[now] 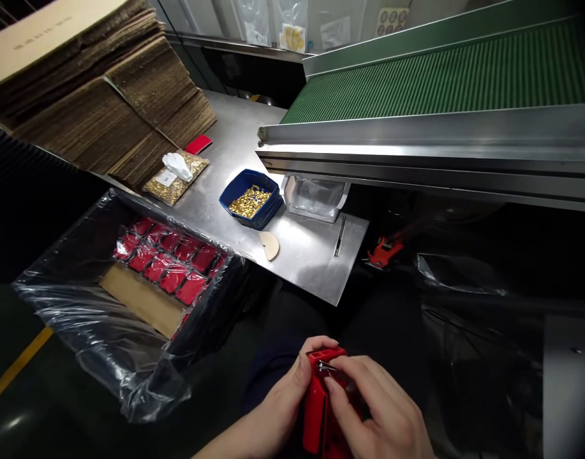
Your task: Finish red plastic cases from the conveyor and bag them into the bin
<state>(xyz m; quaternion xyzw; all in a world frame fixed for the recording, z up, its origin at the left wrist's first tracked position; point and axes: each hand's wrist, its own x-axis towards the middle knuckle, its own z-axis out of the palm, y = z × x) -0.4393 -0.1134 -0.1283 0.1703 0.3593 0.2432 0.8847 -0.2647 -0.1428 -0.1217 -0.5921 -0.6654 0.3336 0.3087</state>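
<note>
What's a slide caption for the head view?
Both hands, left and right, hold a red plastic case near a blue tray of gold parts.

No writing is showing clearly enough to read. Small dark print is running along the top cardboard sheet (43,29), and papers (292,29) are hanging behind, all too blurred.

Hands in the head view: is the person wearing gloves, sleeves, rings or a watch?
Neither. The left hand and right hand are both bare: no gloves, rings or markings. The visible left forearm carries no sleeve or watch; the right wrist is cut off by the frame edge.
</note>
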